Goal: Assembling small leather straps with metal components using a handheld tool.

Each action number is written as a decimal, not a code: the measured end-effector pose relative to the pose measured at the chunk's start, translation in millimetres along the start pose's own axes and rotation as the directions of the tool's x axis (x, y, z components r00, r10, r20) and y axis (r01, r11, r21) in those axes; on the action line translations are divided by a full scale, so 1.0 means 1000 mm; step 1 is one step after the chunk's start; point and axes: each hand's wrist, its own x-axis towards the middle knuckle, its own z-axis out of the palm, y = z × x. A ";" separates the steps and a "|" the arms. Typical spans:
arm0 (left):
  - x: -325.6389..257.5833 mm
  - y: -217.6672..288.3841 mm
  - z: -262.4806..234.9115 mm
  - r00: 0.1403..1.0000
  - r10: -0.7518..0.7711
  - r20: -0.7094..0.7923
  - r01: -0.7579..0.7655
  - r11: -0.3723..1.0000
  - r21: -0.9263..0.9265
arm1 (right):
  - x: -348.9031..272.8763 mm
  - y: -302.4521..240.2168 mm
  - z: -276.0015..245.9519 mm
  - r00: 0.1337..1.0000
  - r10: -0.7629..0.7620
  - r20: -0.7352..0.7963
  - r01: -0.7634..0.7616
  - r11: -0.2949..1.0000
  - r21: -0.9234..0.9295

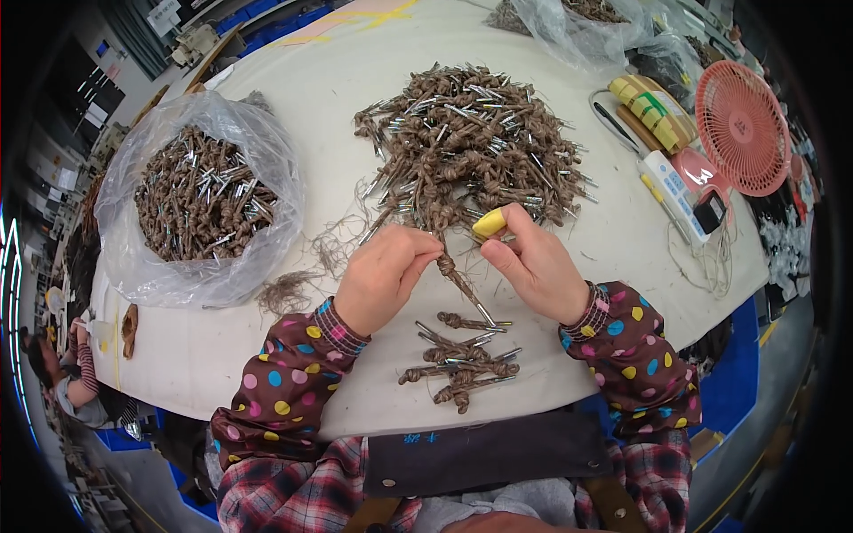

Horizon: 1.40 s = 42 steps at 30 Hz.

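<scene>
a pale tabletop (329,89) fills most of the view. near its middle lies a broad pile (480,151) of brown knotted cords with thin silvery metal ends. to the left, a clear plastic bag (178,280), its mouth wide, holds many more of the same.

two bare hands reach in from the lower edge. the left hand (384,277) is closed in a pinch, thumb and forefinger on one knotted cord (448,266) just in front of the pile. the right hand (538,275) is just beside it, thumb and forefinger apart, with nothing visible between them; a fine strand there would be too small to make out.

nearer the person, a small cluster (444,354) of similar pieces lies loosely crossed on the tabletop.

the pinched piece slants down and to the right, away from the left fingertips. it looks light, probably easy to carry in a two-finger pinch. the knot seems firm yet slightly yielding, with a rough, fibrous surface that should grip well, so the thick knotted part is the best place to hold. it does not look fragile, though loose fibres may fray or snag on neighbours.

on the right forefinger is a yellow finger cover (488,223). smallest is the cord's metal tip (485,314), which looks stiff, smooth and likely more slippery.
</scene>
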 end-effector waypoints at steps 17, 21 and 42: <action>0.000 -0.007 0.005 0.970 0.210 0.123 -0.218 0.974 0.055 | 0.020 -0.023 -0.015 0.916 -0.214 0.340 0.378 0.746 -0.549; -0.001 -0.005 0.003 0.972 0.205 0.117 -0.213 0.975 0.066 | 0.024 -0.024 -0.015 0.910 -0.181 0.373 0.358 0.798 -0.485; 0.011 0.012 0.000 0.983 -0.018 0.181 -0.039 0.951 0.305 | 0.002 0.013 -0.005 0.922 0.249 0.297 -0.355 0.850 0.390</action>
